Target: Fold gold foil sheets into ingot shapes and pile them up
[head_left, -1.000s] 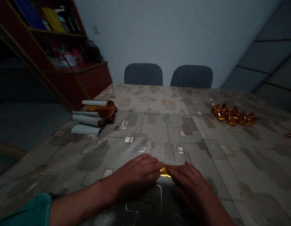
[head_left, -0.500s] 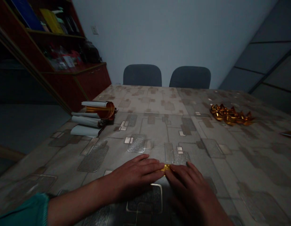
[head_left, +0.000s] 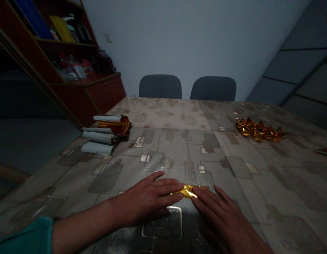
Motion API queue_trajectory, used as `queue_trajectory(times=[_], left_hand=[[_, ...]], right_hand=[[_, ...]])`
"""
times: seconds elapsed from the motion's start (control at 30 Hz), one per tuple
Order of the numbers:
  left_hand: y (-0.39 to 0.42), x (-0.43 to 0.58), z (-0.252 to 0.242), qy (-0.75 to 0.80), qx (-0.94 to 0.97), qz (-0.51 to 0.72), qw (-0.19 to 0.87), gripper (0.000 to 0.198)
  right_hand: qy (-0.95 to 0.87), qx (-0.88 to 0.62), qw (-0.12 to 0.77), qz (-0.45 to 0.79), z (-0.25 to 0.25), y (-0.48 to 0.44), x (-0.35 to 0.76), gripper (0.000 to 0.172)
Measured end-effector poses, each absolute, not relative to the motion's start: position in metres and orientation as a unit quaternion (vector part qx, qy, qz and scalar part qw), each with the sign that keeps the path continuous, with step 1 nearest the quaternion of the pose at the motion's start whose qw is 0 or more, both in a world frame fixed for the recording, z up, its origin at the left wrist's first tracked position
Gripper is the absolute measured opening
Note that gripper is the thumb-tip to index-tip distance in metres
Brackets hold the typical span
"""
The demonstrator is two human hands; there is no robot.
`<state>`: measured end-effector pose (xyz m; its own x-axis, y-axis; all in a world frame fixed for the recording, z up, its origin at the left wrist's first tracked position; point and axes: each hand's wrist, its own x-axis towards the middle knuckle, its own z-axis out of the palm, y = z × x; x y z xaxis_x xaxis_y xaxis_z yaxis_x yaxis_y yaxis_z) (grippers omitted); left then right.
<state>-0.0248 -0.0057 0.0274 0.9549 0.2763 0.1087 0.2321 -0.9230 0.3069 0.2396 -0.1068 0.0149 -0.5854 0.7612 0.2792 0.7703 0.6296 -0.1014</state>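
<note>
Left hand flat, palm down, fingers extended, forearm reaching in from a teal sleeve. Right hand also palm down, fingertips just beside the left hand, not touching it.

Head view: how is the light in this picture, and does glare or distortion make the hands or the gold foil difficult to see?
In the head view, the room is dim and the left hand and right hand look dark, while the gold foil stays bright; the glossy table cover shows soft glare; the wide lens makes the wooden shelf unit lean.
</note>
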Motion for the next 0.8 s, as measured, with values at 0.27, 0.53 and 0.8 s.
queue_trajectory(times=[0.27,0.53,0.8], left_hand=[[-0.001,-0.014,0.030,0.192,0.946,0.141,0.220,0.020],[-0.005,0.009,0.045,0.393,0.890,0.078,0.216,0.016],[-0.004,0.008,0.026,0.389,0.843,0.162,0.335,0.016]], right_hand=[[-0.849,-0.475,0.198,0.116,0.025,-0.074,0.229,0.021],[-0.817,-0.522,0.145,0.195,0.032,-0.034,0.216,0.020],[-0.807,-0.493,0.215,0.245,0.029,-0.032,0.208,0.019]])
